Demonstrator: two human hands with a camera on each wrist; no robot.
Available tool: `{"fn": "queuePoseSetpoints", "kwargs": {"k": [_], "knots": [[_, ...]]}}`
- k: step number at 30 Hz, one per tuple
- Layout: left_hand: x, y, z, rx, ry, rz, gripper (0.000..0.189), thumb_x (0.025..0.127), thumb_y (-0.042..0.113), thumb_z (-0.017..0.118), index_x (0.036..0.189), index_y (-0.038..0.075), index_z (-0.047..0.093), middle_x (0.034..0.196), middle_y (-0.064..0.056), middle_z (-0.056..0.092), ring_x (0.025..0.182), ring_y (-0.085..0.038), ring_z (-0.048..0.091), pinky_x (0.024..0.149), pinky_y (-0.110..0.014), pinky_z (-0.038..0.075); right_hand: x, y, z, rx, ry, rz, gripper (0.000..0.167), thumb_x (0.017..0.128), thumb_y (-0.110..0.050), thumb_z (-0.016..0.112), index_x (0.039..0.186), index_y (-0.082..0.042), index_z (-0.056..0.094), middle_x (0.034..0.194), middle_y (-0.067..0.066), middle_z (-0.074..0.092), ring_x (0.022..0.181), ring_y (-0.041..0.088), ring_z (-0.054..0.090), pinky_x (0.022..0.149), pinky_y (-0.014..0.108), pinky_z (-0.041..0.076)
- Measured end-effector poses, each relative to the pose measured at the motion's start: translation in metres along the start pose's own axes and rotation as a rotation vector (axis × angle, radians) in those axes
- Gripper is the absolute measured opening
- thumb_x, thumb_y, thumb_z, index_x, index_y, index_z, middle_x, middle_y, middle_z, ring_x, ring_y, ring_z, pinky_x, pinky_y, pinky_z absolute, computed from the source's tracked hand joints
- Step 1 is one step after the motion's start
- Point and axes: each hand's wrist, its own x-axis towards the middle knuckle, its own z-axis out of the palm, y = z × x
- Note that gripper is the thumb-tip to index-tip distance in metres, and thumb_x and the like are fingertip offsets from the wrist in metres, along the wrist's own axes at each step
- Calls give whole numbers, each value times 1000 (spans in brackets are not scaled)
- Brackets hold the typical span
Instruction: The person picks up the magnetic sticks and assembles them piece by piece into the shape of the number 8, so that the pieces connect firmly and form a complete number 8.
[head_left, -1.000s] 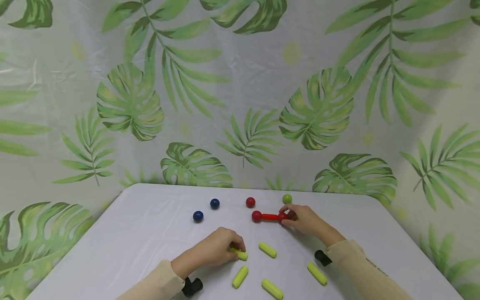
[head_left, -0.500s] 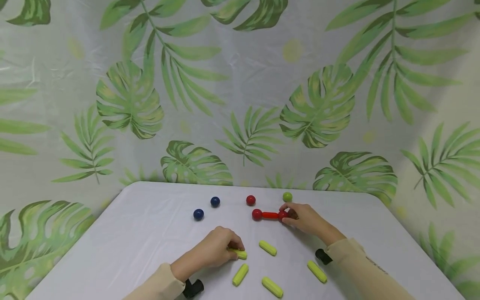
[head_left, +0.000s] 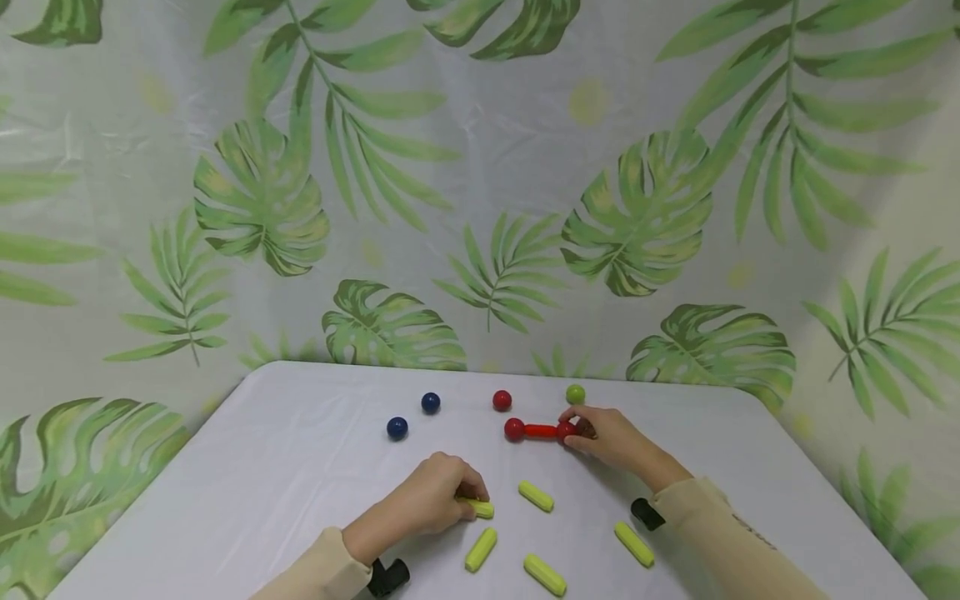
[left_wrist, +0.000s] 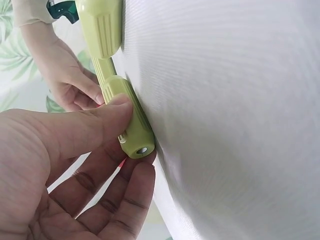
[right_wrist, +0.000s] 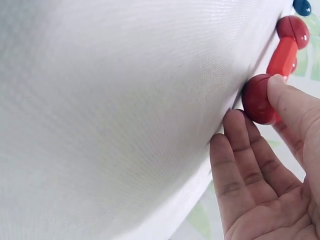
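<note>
My left hand [head_left: 441, 493] pinches a yellow-green ribbed rod [head_left: 482, 508] low over the white table. The left wrist view shows the thumb on top of this rod [left_wrist: 131, 117], whose near end has a small shiny metal face. Farther back, my right hand [head_left: 611, 437] holds the red ball [right_wrist: 257, 97] at the right end of a dumbbell-like piece. A red rod [head_left: 540, 431] joins that ball to another red ball [head_left: 514, 429] on its left. In the right wrist view the thumb presses the ball's side; the lower fingers extend along the tabletop.
Two dark blue balls [head_left: 431, 403], a loose red ball [head_left: 502, 401] and a green ball [head_left: 575, 394] lie toward the back. Several yellow-green rods [head_left: 536, 496] are spread over the front of the white table [head_left: 300, 467]. A leaf-print sheet [head_left: 487, 167] hangs behind.
</note>
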Motion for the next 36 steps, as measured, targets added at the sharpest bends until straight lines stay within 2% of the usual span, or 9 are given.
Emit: {"fn": "queuePoseSetpoints", "kwargs": {"k": [5,14,18,24,28,32,36], "knots": [[0,1,0,-11,10,5,20,82,0,89,91,17,84,82,12,76,76,4,60,73,-19,53,-1,0,-1,9,1,0,31,98,-21,80,127,-14,69,102,3,74,90,15,65,84,39,58],[5,2,-3,-17,-50,-17,19,84,3,89,92,19,83,79,14,73,73,4,58,73,-19,51,-1,-1,-6,36,-47,-12,31,100,-20,78,128,-12,68,103,3,74,91,15,65,83,38,59],[7,4,-8,-19,-87,-24,18,84,3,90,93,17,82,78,13,72,73,3,58,73,-19,51,2,-4,-9,40,-62,-39,33,99,-18,78,129,-9,69,107,6,74,96,20,68,87,42,60],[11,4,-10,3,-132,-54,19,83,7,91,100,12,86,78,12,72,72,2,59,71,-18,51,8,-18,-11,-37,-36,-103,31,98,-20,79,127,-10,76,117,8,74,109,28,65,99,52,56],[15,4,-11,0,-152,-67,17,83,8,91,98,11,86,76,11,71,71,1,59,69,-18,51,14,-26,-10,-52,-32,-118,31,98,-19,79,127,-9,77,118,9,74,104,23,64,94,43,58],[19,6,-13,-11,-149,-74,14,84,8,90,96,11,85,76,10,70,71,-1,58,69,-20,51,21,-32,-7,-35,-43,-87,31,98,-19,80,128,-10,77,119,8,75,106,22,62,91,39,58],[24,5,-15,-33,-119,-77,13,85,8,87,98,11,85,79,7,71,74,-4,58,70,-21,51,25,-36,-7,-15,-61,-99,32,99,-18,78,130,-9,75,120,9,76,113,29,65,98,45,58]]}}
